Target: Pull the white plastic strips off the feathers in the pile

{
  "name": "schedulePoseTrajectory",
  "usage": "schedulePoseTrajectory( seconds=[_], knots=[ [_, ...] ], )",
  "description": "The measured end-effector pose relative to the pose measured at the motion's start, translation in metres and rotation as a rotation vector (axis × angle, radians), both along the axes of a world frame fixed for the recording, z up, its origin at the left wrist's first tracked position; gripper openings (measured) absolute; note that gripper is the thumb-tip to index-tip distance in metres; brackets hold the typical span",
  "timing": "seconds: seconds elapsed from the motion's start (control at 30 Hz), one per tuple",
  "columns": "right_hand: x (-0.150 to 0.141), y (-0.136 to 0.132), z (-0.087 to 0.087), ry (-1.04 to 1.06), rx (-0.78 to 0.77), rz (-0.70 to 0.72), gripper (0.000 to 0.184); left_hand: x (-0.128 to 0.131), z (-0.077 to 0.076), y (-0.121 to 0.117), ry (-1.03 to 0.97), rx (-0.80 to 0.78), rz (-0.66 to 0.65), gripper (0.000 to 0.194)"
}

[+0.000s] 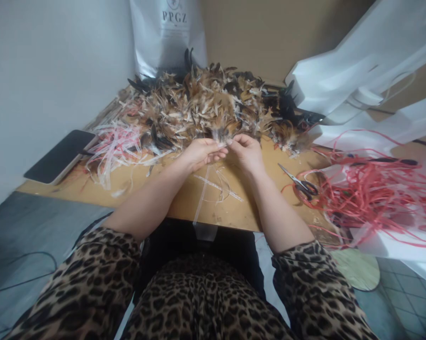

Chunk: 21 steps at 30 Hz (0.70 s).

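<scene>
Both hands meet over the front of the wooden table (230, 215). Between my left hand (204, 153) and my right hand (247, 153) is a small bunch of brown and grey feathers (222, 134). The fingertips of each hand pinch it near its lower end, with the feather tips pointing away from me. Just behind the hands rises a large heap of brown, cream and black feathers (202, 101). Thin whitish strips (203, 198) lie on the tabletop below my wrists, one running to the front edge.
Scissors (301, 184) with black handles lie right of my forearm, beside a tangle of red strips (379, 193). At left are a dark-screened phone (62, 156) and a pile of pink and white strips (112, 146). A white bag (168, 42) stands behind; a white machine (347, 71) is at right.
</scene>
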State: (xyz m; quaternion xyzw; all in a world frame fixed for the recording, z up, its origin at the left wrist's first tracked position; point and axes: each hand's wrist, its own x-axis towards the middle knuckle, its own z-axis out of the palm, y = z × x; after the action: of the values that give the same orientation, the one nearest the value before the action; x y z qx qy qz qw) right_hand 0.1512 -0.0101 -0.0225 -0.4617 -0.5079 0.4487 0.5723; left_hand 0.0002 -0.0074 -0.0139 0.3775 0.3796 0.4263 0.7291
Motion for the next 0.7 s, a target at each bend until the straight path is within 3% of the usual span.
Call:
schedulePoseTrajectory(
  seconds=[0.4, 0.57, 0.7],
  knots=[
    [-0.001, 0.002, -0.002, -0.051, 0.032, -0.003, 0.026, 0.0, 0.001, 0.001, 0.043, 0.057, -0.008, 0.016],
    [0.003, 0.007, -0.008, -0.059, 0.032, -0.06, 0.022, -0.009, 0.009, 0.011, -0.035, 0.141, 0.252, 0.018],
    [0.007, 0.013, -0.014, -0.268, 0.062, -0.13, 0.015, -0.016, 0.013, 0.016, -0.11, 0.135, 0.401, 0.017]
  ],
)
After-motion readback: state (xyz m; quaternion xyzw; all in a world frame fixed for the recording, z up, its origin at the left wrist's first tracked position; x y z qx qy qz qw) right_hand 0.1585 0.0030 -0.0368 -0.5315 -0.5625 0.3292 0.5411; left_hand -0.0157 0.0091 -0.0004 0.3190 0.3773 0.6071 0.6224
